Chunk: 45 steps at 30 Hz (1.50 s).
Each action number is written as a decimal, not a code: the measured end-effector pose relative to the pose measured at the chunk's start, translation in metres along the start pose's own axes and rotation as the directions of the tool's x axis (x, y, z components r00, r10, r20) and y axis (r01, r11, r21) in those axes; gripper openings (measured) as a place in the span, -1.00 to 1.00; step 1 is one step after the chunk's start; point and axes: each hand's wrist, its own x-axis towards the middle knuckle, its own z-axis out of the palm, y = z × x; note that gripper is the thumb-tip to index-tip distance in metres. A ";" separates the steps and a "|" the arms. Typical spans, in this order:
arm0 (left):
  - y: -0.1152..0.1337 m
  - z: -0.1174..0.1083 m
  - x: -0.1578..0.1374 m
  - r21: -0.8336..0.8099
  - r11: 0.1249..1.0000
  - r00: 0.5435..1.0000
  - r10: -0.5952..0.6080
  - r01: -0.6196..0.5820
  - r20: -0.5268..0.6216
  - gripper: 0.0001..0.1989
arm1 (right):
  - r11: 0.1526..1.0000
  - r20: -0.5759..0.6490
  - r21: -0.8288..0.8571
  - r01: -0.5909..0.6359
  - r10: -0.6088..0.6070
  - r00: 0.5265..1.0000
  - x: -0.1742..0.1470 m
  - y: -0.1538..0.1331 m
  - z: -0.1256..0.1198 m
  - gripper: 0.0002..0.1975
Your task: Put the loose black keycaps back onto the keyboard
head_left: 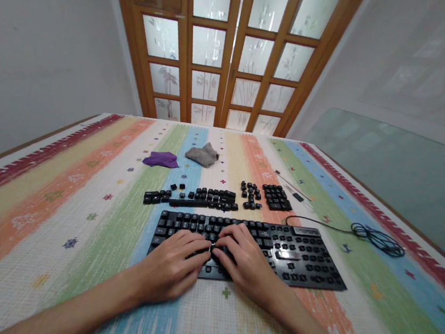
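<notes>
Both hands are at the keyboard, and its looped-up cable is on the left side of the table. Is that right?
Not quite: the head view shows the cable on the right side. The left hand and right hand are at the keyboard.

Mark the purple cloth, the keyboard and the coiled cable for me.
Purple cloth (161,159): head view, middle of the fabric.
Keyboard (302,257): head view, on its top, right of the hands.
Coiled cable (378,242): head view, on the bundled loops.

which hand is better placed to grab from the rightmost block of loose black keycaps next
Probably the right hand: it is nearer the rightmost block of loose black keycaps, which lies beyond it and to its right; the left hand would likely have to reach across.
</notes>
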 end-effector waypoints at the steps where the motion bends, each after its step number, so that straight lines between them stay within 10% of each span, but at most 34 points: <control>1: 0.000 0.001 0.000 0.004 1.000 1.000 0.000 0.000 -0.001 -0.68 | 1.000 -0.005 -0.006 0.003 -0.003 1.000 0.000 -0.001 0.001 -0.87; 20: 0.003 0.002 0.002 0.072 0.997 1.000 0.011 -0.011 -0.005 -0.69 | 0.978 0.043 -0.196 0.068 -0.061 0.997 0.005 -0.011 0.001 -0.79; 45: 0.005 -0.002 0.003 0.058 0.997 0.999 -0.047 0.047 0.007 -0.64 | 0.999 -0.016 -0.030 0.014 -0.015 1.000 0.000 -0.005 -0.003 -0.90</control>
